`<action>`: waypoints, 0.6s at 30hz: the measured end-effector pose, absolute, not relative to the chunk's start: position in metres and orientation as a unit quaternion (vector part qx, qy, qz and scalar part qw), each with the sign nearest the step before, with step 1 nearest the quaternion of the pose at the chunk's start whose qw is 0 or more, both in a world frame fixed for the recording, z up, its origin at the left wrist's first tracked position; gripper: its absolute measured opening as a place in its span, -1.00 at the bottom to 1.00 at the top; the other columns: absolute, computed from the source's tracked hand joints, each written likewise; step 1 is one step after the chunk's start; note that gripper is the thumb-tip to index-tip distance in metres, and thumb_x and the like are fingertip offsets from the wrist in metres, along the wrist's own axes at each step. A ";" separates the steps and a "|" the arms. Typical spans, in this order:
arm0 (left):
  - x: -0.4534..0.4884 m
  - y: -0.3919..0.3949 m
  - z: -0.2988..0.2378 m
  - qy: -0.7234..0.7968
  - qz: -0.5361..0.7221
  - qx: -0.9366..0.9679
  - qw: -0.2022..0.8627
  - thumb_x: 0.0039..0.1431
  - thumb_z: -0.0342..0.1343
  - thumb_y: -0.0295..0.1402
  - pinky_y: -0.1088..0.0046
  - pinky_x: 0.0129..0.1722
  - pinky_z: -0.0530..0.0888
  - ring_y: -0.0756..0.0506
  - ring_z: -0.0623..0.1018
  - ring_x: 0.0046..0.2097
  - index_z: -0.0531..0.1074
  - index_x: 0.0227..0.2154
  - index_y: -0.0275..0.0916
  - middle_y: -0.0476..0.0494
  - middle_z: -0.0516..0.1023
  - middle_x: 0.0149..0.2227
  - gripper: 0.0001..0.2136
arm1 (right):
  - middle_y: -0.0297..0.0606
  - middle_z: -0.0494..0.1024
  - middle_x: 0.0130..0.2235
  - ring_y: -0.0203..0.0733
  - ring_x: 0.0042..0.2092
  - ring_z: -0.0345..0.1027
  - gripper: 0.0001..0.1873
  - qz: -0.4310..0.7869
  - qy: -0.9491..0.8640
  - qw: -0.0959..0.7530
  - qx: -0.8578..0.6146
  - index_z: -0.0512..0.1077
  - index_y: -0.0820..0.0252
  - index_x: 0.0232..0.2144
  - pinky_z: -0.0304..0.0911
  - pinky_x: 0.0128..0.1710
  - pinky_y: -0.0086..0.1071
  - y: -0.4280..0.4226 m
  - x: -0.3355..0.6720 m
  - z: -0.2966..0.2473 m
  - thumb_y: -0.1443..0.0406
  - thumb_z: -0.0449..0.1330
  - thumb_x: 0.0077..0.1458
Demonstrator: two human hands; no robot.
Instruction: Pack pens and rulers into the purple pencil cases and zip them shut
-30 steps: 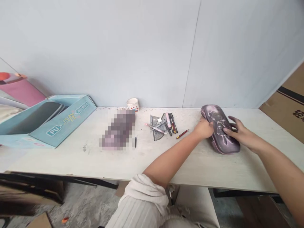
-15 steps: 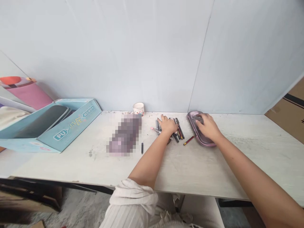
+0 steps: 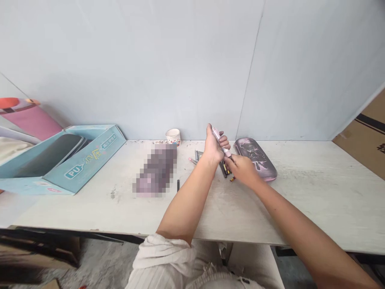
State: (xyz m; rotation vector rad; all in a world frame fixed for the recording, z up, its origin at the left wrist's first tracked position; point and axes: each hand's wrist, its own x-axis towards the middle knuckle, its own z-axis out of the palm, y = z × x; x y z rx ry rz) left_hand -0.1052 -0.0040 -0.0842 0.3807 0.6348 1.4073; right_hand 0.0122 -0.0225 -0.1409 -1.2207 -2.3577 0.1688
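Above the table, my left hand (image 3: pixel 213 149) is closed around a pale pink pen (image 3: pixel 216 133), its upper end slanting up past the thumb. My right hand (image 3: pixel 243 167) pinches the pen's lower, darker end. Below both hands lie several dark pens and pencils (image 3: pixel 223 170), partly covered by them. A ruler-like clear piece (image 3: pixel 198 155) and a pink-tipped pen (image 3: pixel 192 160) rest just left of this pile. The dark pink pencil case (image 3: pixel 259 157), with a raised cartoon figure on its lid, lies closed beside my right hand.
A blurred-out purple object (image 3: pixel 156 170) lies left of the pens, with a short black pen piece (image 3: pixel 178 185) beside it. Behind stands a paper cup (image 3: pixel 173 137) near the wall. A blue box (image 3: pixel 87 160) holding a grey case sits at the left; a cardboard box (image 3: pixel 363 136) is at the right.
My left hand has risen from the pile with the pink pen. My right hand has left the pencil case, moved left and taken hold of the pen's lower end.
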 end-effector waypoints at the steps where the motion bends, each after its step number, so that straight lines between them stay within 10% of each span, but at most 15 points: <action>1: -0.106 -0.003 -0.083 0.280 0.627 0.161 0.709 0.08 -0.18 0.05 0.64 -0.73 -0.02 0.13 -0.04 -0.73 0.16 -0.55 -0.23 0.19 -0.10 -0.72 -0.59 | -0.13 0.53 -0.42 -0.19 -0.39 0.38 -0.49 0.032 -0.866 0.232 -0.442 0.43 0.21 -0.44 0.01 -0.45 -0.41 -0.029 0.015 -0.141 0.10 -0.22 0.20; 11: -0.144 0.049 -0.129 0.591 0.603 0.238 0.480 0.16 -0.25 -0.10 0.58 -0.62 0.25 0.05 0.21 -0.69 0.13 -0.55 -0.18 0.10 0.12 -0.70 -0.69 | 0.05 0.55 -0.45 -0.05 -0.42 0.40 -0.56 -0.011 -0.910 0.076 -0.407 0.52 0.28 -0.49 0.14 -0.46 -0.27 -0.078 0.021 -0.172 0.24 -0.10 0.14; 14: -0.147 0.051 -0.142 0.645 0.540 0.328 0.429 0.11 -0.11 -0.13 0.43 -0.29 0.41 -0.09 0.49 -0.33 0.23 -0.52 -0.17 -0.13 0.43 -0.49 -0.76 | 0.09 0.54 -0.43 -0.01 -0.39 0.41 -0.61 -0.001 -0.900 0.056 -0.432 0.52 0.32 -0.46 0.16 -0.44 -0.25 -0.061 0.006 -0.167 0.25 -0.05 0.14; 18: -0.174 0.033 -0.138 0.687 0.437 0.474 0.336 0.02 0.03 -0.31 0.39 0.12 0.13 -0.15 0.27 0.13 0.34 -0.47 -0.19 -0.21 0.44 -0.07 -0.92 | 0.12 0.50 -0.32 0.01 -0.26 0.36 -0.60 -0.041 -0.892 0.098 -0.440 0.44 0.37 -0.28 0.19 -0.40 -0.27 -0.049 -0.007 -0.152 0.16 -0.04 0.15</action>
